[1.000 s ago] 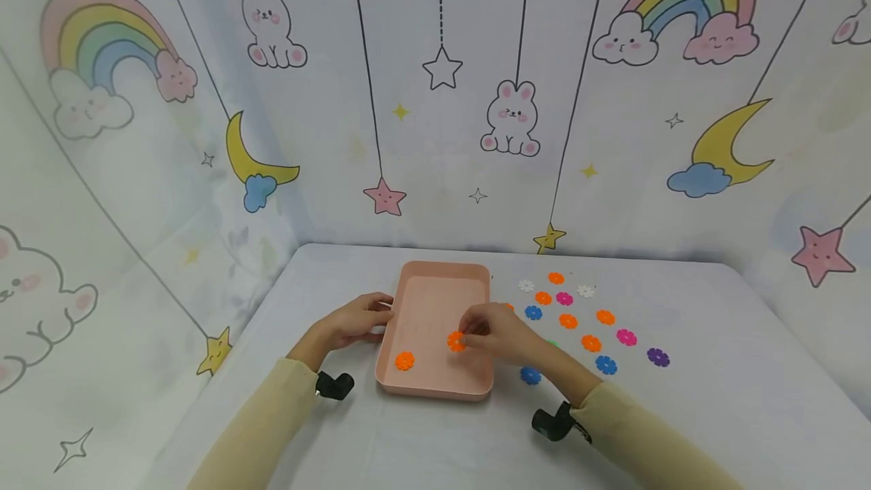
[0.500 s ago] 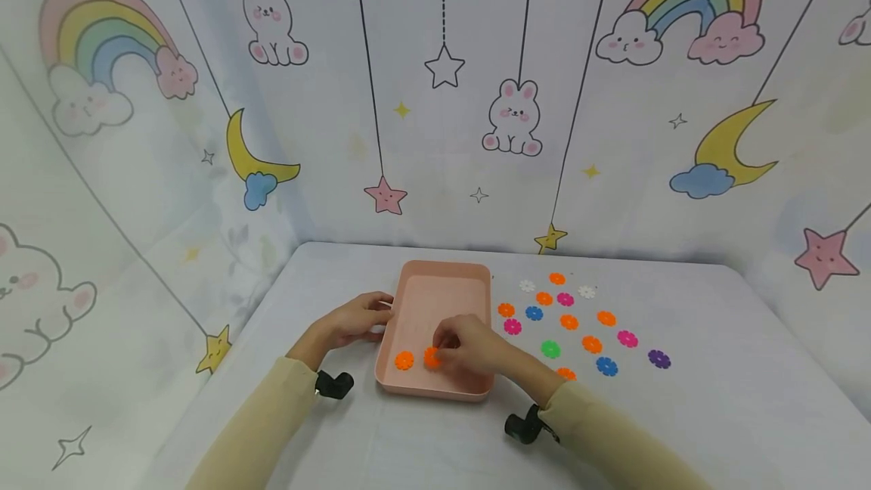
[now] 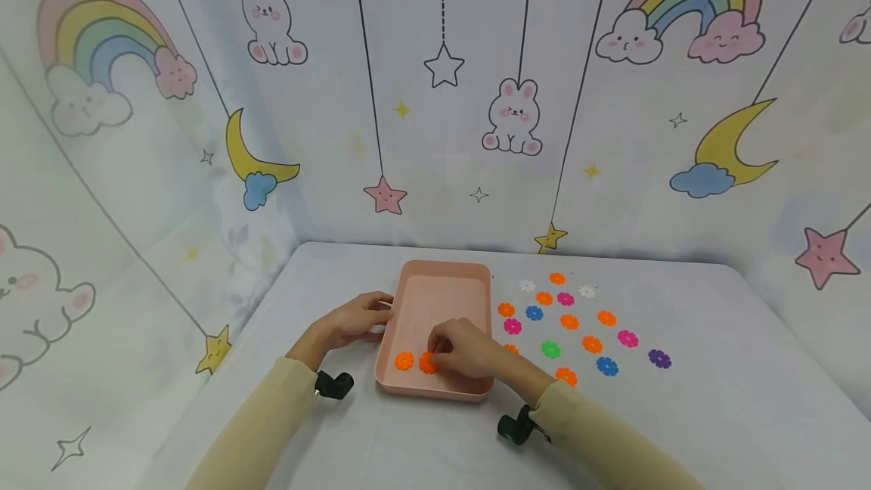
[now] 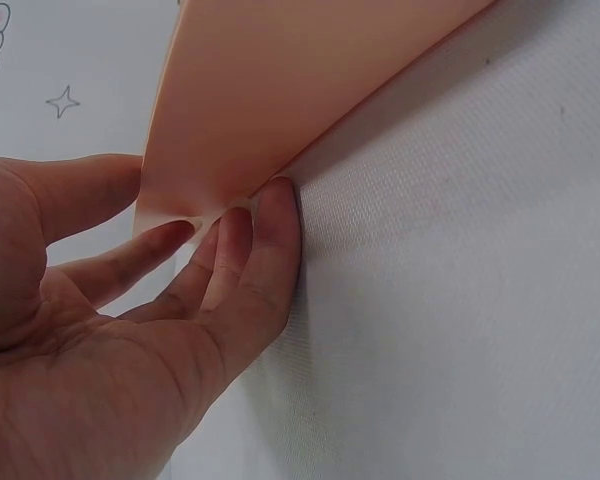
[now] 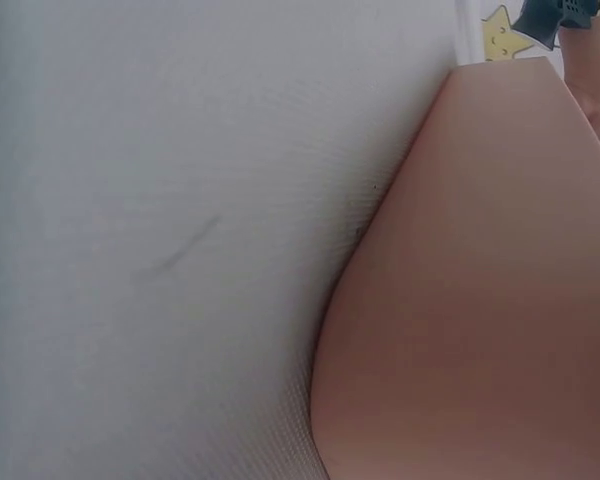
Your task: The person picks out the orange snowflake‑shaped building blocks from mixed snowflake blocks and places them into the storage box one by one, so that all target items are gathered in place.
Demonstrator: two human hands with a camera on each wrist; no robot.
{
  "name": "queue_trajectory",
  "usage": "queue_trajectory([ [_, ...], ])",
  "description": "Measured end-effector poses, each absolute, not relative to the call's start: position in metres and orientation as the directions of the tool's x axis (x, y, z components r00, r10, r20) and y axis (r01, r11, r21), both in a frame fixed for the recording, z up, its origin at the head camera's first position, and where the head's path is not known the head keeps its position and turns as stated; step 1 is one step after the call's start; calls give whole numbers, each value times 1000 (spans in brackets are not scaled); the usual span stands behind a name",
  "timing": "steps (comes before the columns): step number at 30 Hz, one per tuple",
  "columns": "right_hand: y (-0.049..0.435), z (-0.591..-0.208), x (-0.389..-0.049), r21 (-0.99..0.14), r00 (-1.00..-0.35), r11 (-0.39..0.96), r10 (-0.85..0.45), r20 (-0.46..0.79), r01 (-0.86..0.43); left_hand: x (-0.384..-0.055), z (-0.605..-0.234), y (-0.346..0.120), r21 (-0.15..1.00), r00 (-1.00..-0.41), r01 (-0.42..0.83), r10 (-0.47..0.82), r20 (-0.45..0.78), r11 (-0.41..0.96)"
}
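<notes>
A shallow pink tray (image 3: pixel 445 297) sits on the white table in the head view. My left hand (image 3: pixel 357 319) holds its left side; in the left wrist view the thumb meets the rim while the curved fingers (image 4: pixel 270 215) lie against the lower edge of the wall. My right hand (image 3: pixel 466 348) is inside the near part of the tray, thumb and fingers pinching an orange flower-shaped disc (image 3: pixel 428 362) low over the bottom. Just left of that lies another orange flower-shaped disc (image 3: pixel 404 361). The right wrist view shows the tray's outer wall (image 5: pixel 480 270), with the right hand out of frame.
Several flower-shaped discs lie scattered right of the tray, among them a green one (image 3: pixel 550 349), a purple one (image 3: pixel 659 358), a blue one (image 3: pixel 607 366) and a white one (image 3: pixel 527 286). A patterned cloth (image 3: pixel 435 134) hangs behind and left of the table.
My right hand has carried the orange disc left and toward the near end of the tray, beside the other orange disc. The left hand has stayed at the tray's left side.
</notes>
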State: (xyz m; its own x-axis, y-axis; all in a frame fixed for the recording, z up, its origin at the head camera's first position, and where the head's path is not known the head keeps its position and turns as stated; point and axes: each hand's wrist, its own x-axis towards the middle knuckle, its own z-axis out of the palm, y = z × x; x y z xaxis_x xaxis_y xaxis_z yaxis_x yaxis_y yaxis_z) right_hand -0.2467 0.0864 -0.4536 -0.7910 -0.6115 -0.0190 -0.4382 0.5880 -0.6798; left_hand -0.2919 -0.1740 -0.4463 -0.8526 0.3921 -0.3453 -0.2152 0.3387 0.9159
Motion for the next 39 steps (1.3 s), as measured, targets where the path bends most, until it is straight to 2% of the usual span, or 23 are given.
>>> queue_trajectory([
  [22,85,-455,-244,-645,-776,604,-630,-26,-468,-290,-446,-173,914,-855,-223,383,-350,338],
  [39,106,-434,-234,-659,-782,612,-620,-58,-437,-293,-449,-173,916,-861,-219,376,-344,337],
])
